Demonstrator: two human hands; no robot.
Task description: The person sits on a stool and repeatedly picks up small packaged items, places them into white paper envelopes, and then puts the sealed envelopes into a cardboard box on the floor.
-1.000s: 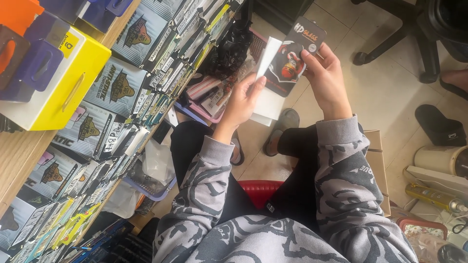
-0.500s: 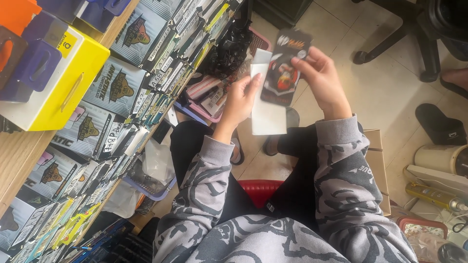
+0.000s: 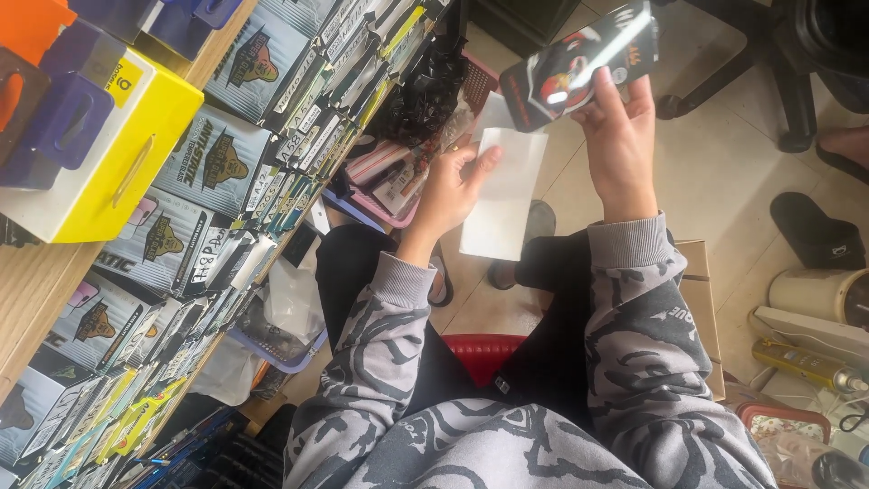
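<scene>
A long wooden shelf [image 3: 36,290] runs down the left side, packed with rows of flat dark printed packets [image 3: 226,154] standing on edge, and on its top sits a yellow rectangular box [image 3: 127,154] with purple and orange boxes beside it. The person sits on a red plastic stool [image 3: 484,349] over a pale tiled floor [image 3: 724,181], wearing a grey patterned sweatshirt [image 3: 507,444] whose sleeves reach forward on both sides. To the right stands a brown cardboard box [image 3: 701,299], with a black slipper [image 3: 815,231] lying on the tiles beyond it and a yellow spray can [image 3: 806,362] lower down. A pink plastic basket [image 3: 389,195] of small packets sits at the foot of the shelf, just beside the left hand. The right hand [image 3: 620,145] is raised, its fingers closed around the lower edge of a glossy black phone case with a red and white picture [image 3: 575,63], which tilts up and to the left, well above the lap. The left hand [image 3: 453,186] pinches the left edge of a plain white rectangular paper sheet [image 3: 502,195] between thumb and fingers; the sheet hangs just below the case, and whether the two touch cannot be told.
</scene>
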